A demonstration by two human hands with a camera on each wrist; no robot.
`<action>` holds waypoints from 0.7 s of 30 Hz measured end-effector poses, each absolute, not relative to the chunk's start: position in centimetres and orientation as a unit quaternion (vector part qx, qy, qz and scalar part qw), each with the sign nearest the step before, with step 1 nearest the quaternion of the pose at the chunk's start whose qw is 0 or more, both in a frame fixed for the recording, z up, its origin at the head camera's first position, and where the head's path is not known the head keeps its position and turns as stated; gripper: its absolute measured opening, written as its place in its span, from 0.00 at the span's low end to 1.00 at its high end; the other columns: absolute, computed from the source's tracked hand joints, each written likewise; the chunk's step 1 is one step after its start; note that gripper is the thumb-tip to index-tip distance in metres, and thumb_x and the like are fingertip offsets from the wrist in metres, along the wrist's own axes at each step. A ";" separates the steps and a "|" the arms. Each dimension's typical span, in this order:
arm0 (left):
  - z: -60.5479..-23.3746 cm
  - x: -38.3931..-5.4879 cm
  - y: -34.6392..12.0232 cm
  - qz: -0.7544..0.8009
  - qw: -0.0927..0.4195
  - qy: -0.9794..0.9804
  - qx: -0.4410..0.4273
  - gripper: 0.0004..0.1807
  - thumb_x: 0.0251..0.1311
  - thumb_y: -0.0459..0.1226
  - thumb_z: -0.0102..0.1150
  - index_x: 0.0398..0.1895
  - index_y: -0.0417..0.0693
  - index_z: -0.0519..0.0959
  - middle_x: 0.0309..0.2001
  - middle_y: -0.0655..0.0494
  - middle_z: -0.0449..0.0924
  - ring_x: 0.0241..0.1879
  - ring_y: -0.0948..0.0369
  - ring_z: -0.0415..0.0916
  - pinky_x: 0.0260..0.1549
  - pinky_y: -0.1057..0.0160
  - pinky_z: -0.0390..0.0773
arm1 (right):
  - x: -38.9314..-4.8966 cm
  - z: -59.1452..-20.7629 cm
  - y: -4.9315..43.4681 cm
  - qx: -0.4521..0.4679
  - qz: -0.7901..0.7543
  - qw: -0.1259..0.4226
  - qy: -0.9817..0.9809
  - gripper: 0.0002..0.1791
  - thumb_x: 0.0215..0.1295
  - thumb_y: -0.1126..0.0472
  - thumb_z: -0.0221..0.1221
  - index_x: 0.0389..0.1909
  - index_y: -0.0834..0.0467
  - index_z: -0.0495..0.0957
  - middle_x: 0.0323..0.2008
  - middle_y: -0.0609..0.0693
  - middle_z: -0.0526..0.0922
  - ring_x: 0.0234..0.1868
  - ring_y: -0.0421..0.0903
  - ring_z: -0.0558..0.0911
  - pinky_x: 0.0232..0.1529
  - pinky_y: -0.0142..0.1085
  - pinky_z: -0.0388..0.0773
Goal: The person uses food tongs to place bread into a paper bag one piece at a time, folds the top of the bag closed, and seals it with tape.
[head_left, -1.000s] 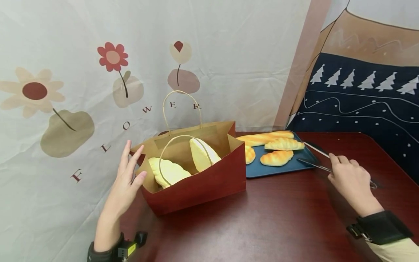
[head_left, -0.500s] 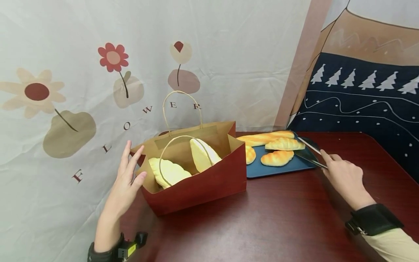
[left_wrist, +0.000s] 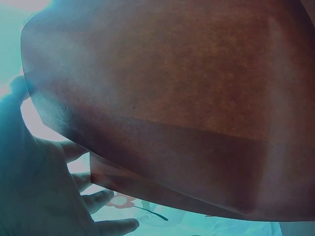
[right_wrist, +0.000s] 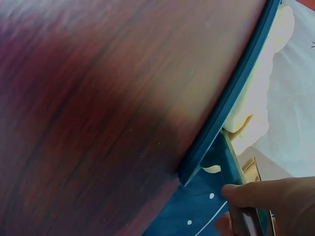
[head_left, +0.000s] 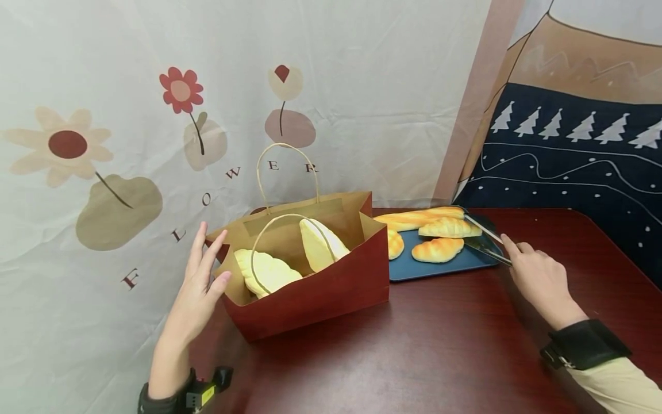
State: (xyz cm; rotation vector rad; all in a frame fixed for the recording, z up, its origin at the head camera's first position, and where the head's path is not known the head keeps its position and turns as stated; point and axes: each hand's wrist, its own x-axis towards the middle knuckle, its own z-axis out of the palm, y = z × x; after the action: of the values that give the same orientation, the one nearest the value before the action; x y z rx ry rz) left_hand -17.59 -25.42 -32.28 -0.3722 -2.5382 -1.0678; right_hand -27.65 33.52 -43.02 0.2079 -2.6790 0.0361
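My right hand (head_left: 542, 282) holds metal tongs (head_left: 484, 228) by their arms, thumb and fingers around them in the right wrist view. The tongs' arms are spread, their tips at the right end of a pale, ridged bread (head_left: 449, 227) on the blue tray (head_left: 434, 275). My left hand (head_left: 195, 299) has extended, spread fingers at the left end of a red-brown paper bag (head_left: 320, 305); the left wrist view shows its fingers along the bag (left_wrist: 167, 88). Inside the upright bag lie two pale breads, a ridged one (head_left: 269, 273) and a pointed one (head_left: 320, 246).
A long baguette (head_left: 419, 217) lies along the tray's back, with a golden roll (head_left: 437, 250) in front. Another roll (head_left: 395, 245) is partly hidden by the bag. Two cord handles (head_left: 287, 145) rise from the bag. A patterned cloth (head_left: 362, 92) hangs behind the table (head_left: 414, 351).
My right hand has moved left and slightly forward, bringing the tongs' tips from right of the tray's ridged bread to its right end. The left hand, bag and breads have stayed put.
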 end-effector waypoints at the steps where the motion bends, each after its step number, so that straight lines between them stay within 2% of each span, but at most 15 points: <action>1: -32.2 -17.5 -25.4 -0.377 0.180 -0.899 -0.132 0.34 0.66 0.40 0.48 0.74 0.64 0.54 0.77 0.68 0.28 0.76 0.54 0.33 0.55 0.33 0.54 | -27.7 -43.1 33.4 0.079 0.013 0.233 -0.969 0.35 0.49 0.70 0.62 0.63 0.64 0.65 0.42 0.71 0.77 0.21 0.60 0.74 0.11 0.46 0.66; 4: -32.1 -17.4 -25.4 -0.376 0.180 -0.899 -0.130 0.34 0.66 0.40 0.49 0.74 0.64 0.54 0.77 0.68 0.28 0.76 0.54 0.32 0.57 0.31 0.52 | -27.7 -43.2 33.3 0.086 0.010 0.249 -0.965 0.32 0.48 0.70 0.63 0.58 0.70 0.68 0.43 0.72 0.78 0.21 0.62 0.75 0.12 0.49 0.68; 9: -32.1 -17.4 -25.4 -0.375 0.180 -0.900 -0.130 0.33 0.66 0.40 0.49 0.74 0.64 0.54 0.77 0.68 0.28 0.76 0.54 0.32 0.58 0.28 0.49 | -27.5 -43.2 33.2 0.088 0.002 0.242 -0.966 0.28 0.52 0.69 0.63 0.55 0.72 0.70 0.42 0.73 0.79 0.19 0.60 0.75 0.12 0.49 0.68; 13: -32.1 -17.4 -25.4 -0.375 0.180 -0.900 -0.129 0.33 0.66 0.41 0.49 0.74 0.63 0.54 0.77 0.68 0.28 0.76 0.54 0.31 0.59 0.28 0.48 | -27.3 -43.1 33.3 0.081 0.006 0.235 -0.969 0.28 0.51 0.70 0.63 0.55 0.71 0.70 0.42 0.72 0.79 0.18 0.59 0.74 0.11 0.49 0.67; 21: -32.1 -17.4 -25.4 -0.377 0.180 -0.899 -0.134 0.34 0.66 0.40 0.49 0.74 0.63 0.54 0.77 0.68 0.28 0.76 0.53 0.31 0.59 0.27 0.46 | -27.0 -42.4 33.5 0.072 0.036 0.254 -0.964 0.31 0.49 0.70 0.65 0.57 0.69 0.69 0.44 0.71 0.78 0.20 0.62 0.75 0.12 0.50 0.66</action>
State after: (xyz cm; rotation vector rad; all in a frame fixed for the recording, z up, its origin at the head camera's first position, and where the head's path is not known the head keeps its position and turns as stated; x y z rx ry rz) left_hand -17.39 -25.45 -32.11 -0.3774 -2.5387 -1.0656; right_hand -26.99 33.53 -42.38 0.1961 -2.6198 0.0968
